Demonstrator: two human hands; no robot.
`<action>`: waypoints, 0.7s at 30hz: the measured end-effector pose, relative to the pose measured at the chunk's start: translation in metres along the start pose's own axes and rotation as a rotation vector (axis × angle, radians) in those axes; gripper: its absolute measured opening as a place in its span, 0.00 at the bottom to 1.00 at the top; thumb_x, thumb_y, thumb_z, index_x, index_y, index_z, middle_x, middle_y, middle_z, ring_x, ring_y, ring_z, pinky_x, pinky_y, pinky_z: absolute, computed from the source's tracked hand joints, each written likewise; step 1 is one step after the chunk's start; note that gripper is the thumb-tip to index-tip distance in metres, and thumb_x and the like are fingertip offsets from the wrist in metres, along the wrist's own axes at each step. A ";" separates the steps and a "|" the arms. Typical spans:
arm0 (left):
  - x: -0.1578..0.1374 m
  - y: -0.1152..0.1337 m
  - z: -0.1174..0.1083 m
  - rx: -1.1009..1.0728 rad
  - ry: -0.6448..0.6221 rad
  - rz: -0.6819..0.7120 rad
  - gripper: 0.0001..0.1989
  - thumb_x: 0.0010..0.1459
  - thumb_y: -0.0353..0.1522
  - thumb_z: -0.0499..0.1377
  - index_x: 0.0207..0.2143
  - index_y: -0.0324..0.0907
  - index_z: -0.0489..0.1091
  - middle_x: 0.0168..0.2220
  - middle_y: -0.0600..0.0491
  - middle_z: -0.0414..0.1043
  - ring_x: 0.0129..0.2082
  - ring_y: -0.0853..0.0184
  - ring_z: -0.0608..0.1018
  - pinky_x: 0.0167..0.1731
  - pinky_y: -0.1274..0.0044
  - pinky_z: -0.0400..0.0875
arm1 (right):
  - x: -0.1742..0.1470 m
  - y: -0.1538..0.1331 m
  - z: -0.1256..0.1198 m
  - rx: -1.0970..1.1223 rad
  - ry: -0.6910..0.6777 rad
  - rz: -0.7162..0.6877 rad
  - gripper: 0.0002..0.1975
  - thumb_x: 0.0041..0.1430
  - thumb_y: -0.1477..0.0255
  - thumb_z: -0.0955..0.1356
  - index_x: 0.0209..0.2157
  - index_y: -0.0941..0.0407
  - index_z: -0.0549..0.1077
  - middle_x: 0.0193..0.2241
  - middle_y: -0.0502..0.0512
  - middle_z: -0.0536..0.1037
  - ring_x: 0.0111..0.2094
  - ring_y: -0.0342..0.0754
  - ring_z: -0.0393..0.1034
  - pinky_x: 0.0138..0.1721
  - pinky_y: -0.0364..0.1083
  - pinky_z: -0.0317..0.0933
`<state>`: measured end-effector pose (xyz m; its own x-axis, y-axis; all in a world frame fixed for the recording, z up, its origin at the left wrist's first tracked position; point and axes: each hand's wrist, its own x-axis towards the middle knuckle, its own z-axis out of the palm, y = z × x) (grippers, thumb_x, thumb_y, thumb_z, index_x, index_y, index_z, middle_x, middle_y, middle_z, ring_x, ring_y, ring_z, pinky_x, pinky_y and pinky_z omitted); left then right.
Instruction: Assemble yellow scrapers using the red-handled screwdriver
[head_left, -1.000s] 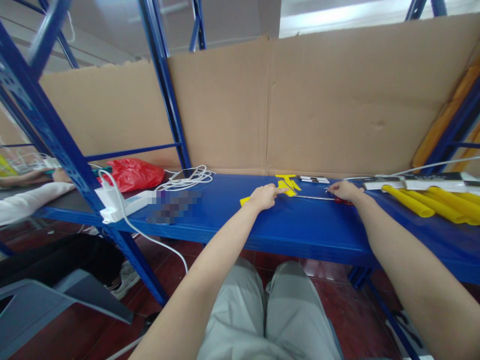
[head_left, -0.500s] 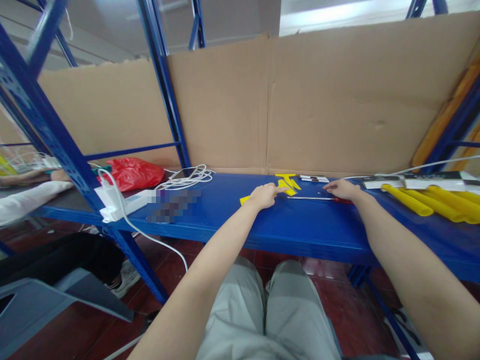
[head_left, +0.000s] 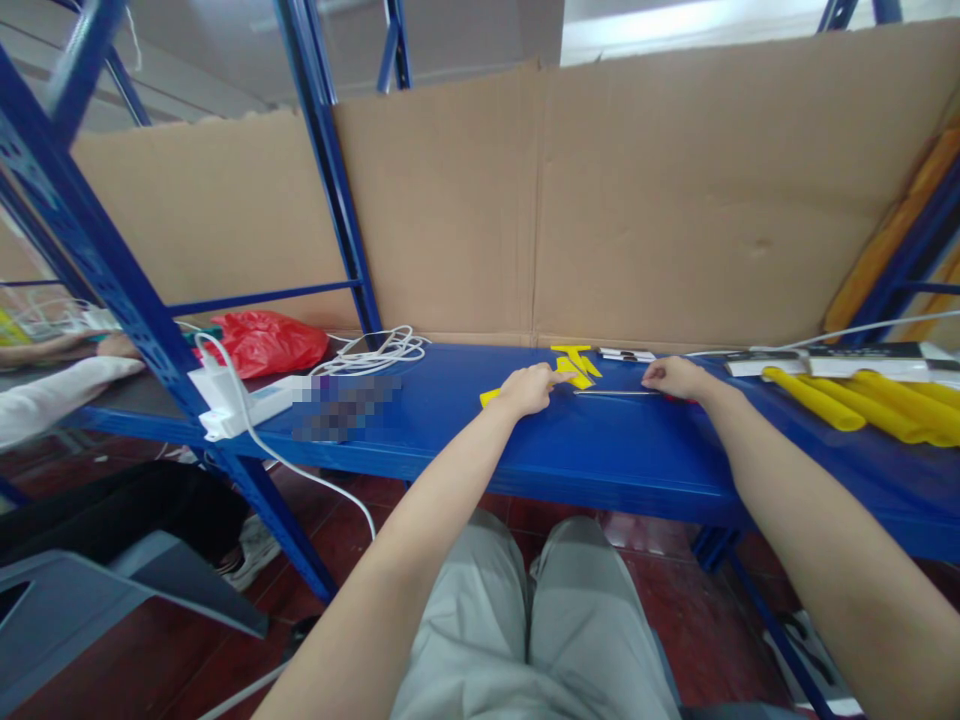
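Observation:
My left hand is closed over a yellow piece whose end shows at its left side. Its index finger points right and touches flat yellow pieces; whether these join the held piece is hidden. My right hand rests low over the shelf with thumb and fingertips pinched together; anything between them is too small to name. Beneath it lies a screwdriver, its thin metal shaft pointing left and its red handle mostly covered by the hand.
Yellow tubes and long black-and-white boxes lie at the right. A small white-and-black item is at the back. To the left are a white power strip, coiled cable, a red bag and another person's sleeve.
My right hand has moved slightly left and its fingertips have closed together. The small pale thing beside them no longer shows. My left hand stays in place.

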<state>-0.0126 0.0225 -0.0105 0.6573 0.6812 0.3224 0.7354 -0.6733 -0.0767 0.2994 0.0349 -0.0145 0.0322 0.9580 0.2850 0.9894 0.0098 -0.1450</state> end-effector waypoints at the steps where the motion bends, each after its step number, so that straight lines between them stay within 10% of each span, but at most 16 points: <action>1: 0.000 0.000 0.000 0.001 0.000 0.000 0.26 0.63 0.27 0.50 0.62 0.56 0.61 0.49 0.51 0.71 0.48 0.62 0.75 0.47 0.73 0.69 | 0.001 0.004 0.001 0.012 -0.004 0.032 0.09 0.51 0.66 0.68 0.30 0.53 0.79 0.27 0.53 0.80 0.31 0.48 0.72 0.35 0.44 0.62; 21: -0.001 0.002 -0.001 -0.012 0.003 -0.026 0.26 0.62 0.27 0.50 0.61 0.56 0.63 0.49 0.51 0.71 0.49 0.62 0.75 0.49 0.73 0.69 | -0.004 -0.006 -0.007 0.092 -0.087 0.043 0.10 0.52 0.68 0.68 0.32 0.55 0.81 0.33 0.55 0.82 0.35 0.50 0.75 0.35 0.43 0.65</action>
<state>-0.0122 0.0200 -0.0098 0.6371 0.6978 0.3274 0.7505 -0.6583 -0.0572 0.2946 0.0291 -0.0084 0.0584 0.9793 0.1939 0.9700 -0.0098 -0.2430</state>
